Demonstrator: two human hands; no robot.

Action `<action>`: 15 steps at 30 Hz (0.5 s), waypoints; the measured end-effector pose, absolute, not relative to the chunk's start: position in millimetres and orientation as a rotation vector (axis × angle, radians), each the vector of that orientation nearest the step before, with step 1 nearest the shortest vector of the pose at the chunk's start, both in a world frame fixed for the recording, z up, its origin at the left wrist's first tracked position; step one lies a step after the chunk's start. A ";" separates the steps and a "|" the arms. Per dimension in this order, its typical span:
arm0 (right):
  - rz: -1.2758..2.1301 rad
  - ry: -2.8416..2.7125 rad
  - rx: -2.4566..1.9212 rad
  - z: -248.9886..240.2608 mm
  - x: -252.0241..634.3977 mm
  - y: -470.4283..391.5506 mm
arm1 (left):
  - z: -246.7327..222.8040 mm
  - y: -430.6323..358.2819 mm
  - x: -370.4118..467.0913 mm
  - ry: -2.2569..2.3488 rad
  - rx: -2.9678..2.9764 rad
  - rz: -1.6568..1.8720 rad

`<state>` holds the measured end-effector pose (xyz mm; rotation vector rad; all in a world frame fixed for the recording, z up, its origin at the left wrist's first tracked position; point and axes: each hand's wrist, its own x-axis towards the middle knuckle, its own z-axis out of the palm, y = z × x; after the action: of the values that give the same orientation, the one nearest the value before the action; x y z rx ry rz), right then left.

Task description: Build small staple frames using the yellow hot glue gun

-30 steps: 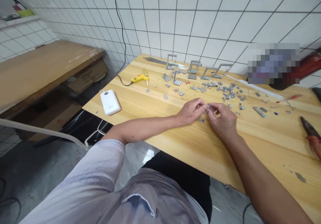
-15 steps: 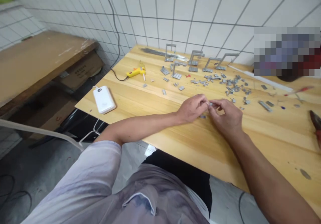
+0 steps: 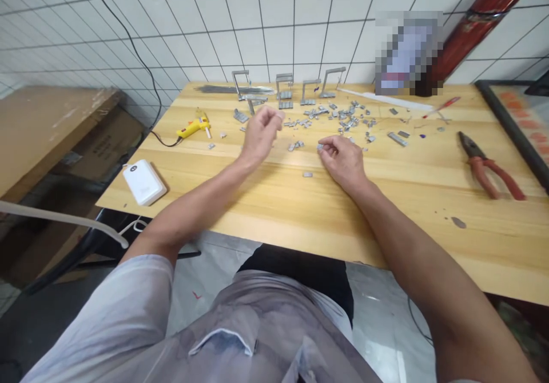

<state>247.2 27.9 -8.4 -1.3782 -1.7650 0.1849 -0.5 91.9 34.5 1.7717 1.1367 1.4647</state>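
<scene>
My right hand [image 3: 344, 159] pinches a small grey metal piece [image 3: 320, 147] between thumb and fingertips, low over the table. My left hand [image 3: 261, 134] is raised in front of the grey bracket-like frames [image 3: 285, 92], its fingers closed together. Whatever it may hold is hidden. One small flat grey piece [image 3: 307, 175] lies alone on the wood between my forearms. Several loose grey pieces [image 3: 297, 145] lie between the hands, and a larger scatter of grey pieces [image 3: 351, 117] spreads behind my right hand.
A yellow glue gun [image 3: 195, 127] and a white power bank [image 3: 144, 183] lie on the table's left side. Thin metal strips [image 3: 214, 90] rest along the wall. Red-handled pliers [image 3: 489, 168] lie at right. A red flask [image 3: 474, 34] and a framed panel [image 3: 514, 126] are farther right.
My hands were together over the table and are now apart. The left has moved back toward the frames, while the right keeps a small piece. The view has turned to the right.
</scene>
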 end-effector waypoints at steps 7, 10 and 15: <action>0.270 -1.799 -1.381 -9.5 247.0 26.7 | 82.1 136.6 -170.0 2.196 2.007 1.045; 0.313 -1.806 -1.385 -12.2 248.6 28.4 | 92.5 131.9 -223.4 2.640 1.835 0.357; 0.356 -1.790 -1.371 -13.3 249.3 29.1 | 77.4 136.4 -238.4 2.619 1.766 0.060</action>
<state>249.3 29.1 -13.3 -1.3706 -1.7904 0.3557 -238.4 136.4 77.4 1.7660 2.6187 0.0602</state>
